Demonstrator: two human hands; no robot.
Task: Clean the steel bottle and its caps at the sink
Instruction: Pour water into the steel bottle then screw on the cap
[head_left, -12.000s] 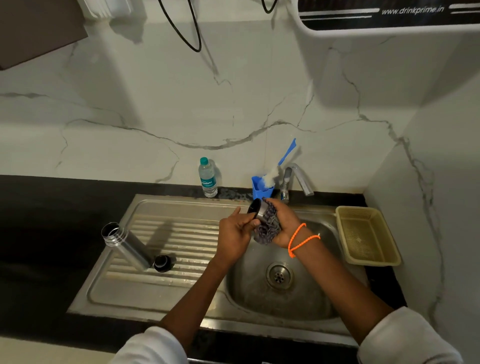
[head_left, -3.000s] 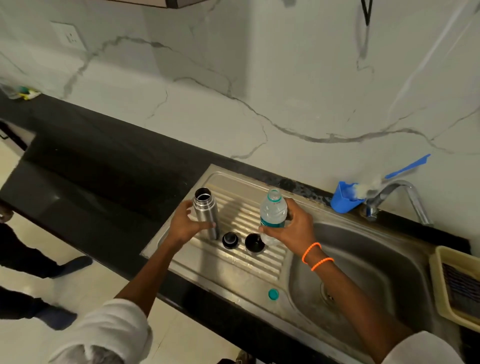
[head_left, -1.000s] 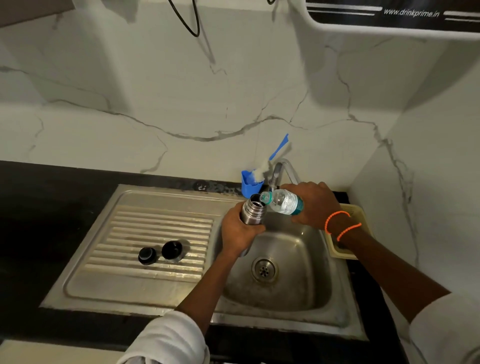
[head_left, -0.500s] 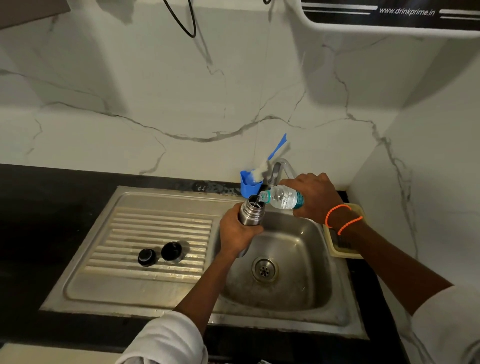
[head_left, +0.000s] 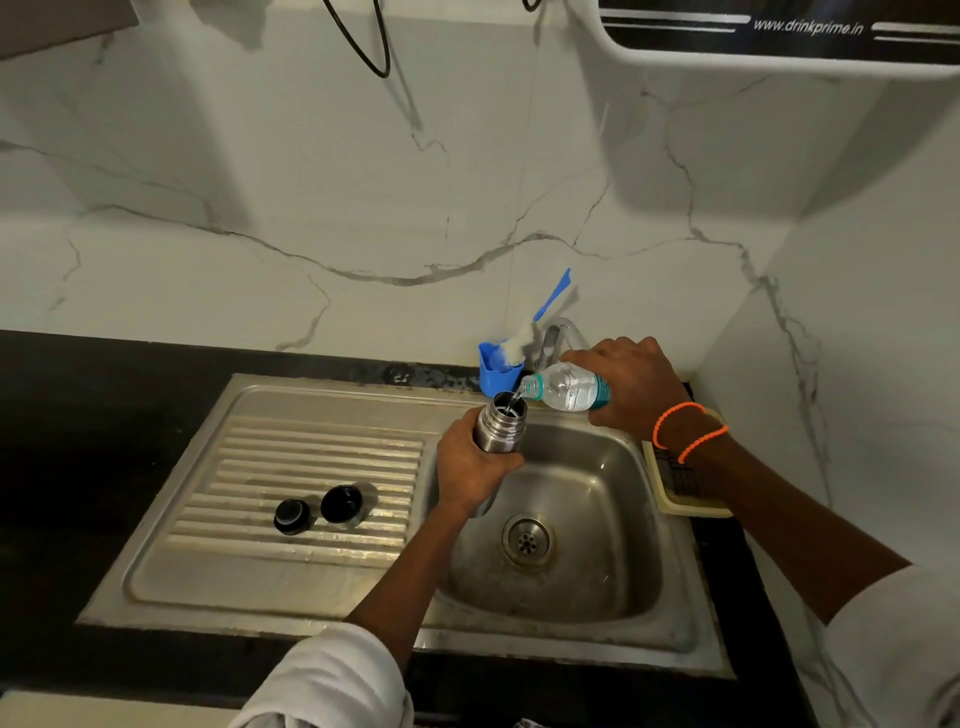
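Observation:
My left hand (head_left: 470, 465) grips the open steel bottle (head_left: 500, 423) upright over the left side of the sink basin (head_left: 587, 571). My right hand (head_left: 631, 382) holds a clear plastic water bottle (head_left: 566, 387) tipped sideways, its mouth over the steel bottle's opening, and a thin stream of water runs in. Two black caps lie on the ribbed drainboard (head_left: 249, 551): a small inner cap (head_left: 292, 516) and a larger cup cap (head_left: 342, 504) just to its right.
A blue holder (head_left: 496, 371) with a blue-handled brush (head_left: 550, 301) stands behind the sink beside the tap (head_left: 553, 338). A beige plastic tray (head_left: 685, 493) sits at the basin's right edge. Black countertop (head_left: 78, 441) runs to the left. A water purifier (head_left: 779, 36) hangs above.
Over the last second both hands have stayed over the basin, the plastic bottle still tipped at the steel bottle's mouth. Three seconds ago both bottles stood on the drainboard.

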